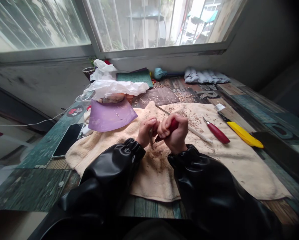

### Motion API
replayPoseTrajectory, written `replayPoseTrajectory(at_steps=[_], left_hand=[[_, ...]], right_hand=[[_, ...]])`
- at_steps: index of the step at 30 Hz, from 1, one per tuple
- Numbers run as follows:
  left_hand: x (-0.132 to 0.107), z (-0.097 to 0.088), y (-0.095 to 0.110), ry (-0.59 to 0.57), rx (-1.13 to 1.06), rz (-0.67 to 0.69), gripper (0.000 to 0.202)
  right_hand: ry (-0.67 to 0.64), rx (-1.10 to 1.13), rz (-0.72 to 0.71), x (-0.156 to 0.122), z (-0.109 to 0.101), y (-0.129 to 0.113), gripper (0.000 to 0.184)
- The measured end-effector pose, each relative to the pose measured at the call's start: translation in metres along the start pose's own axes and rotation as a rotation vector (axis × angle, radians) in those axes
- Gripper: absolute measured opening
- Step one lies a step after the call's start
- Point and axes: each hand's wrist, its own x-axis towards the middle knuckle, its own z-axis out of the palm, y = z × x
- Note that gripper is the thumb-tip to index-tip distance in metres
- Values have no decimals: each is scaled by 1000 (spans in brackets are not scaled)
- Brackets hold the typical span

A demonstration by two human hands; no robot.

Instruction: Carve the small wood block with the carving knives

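Black sleeves (107, 163) come in from six o'clock over a beige towel (151, 188). At the centre, above the towel, the right hand (176, 131) clenches a red-handled tool (173, 125); the left hand (147, 129) seems to pinch a small dark piece (150, 136) (mostly hidden) right beside it — so a slip, from pushing too hard, could cut the left hand. At three o'clock lies a red-handled knife (217, 132), its bare blade easily caught by a sleeve. Farther, at twelve, shavings (186, 96) litter the table.
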Motion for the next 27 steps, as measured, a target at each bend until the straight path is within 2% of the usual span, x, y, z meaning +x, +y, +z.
replayPoseTrajectory(at_steps=[7, 16, 27], left_hand=[[0, -1, -2, 84, 21, 23, 35], [-1, 2, -1, 111, 24, 73, 33], [-3, 3, -2, 140, 21, 46, 34]], right_hand=[[-34, -9, 1, 5, 7, 3, 35], [-11, -42, 1, 5, 9, 4, 35], [10, -81, -44, 1, 11, 8, 36]])
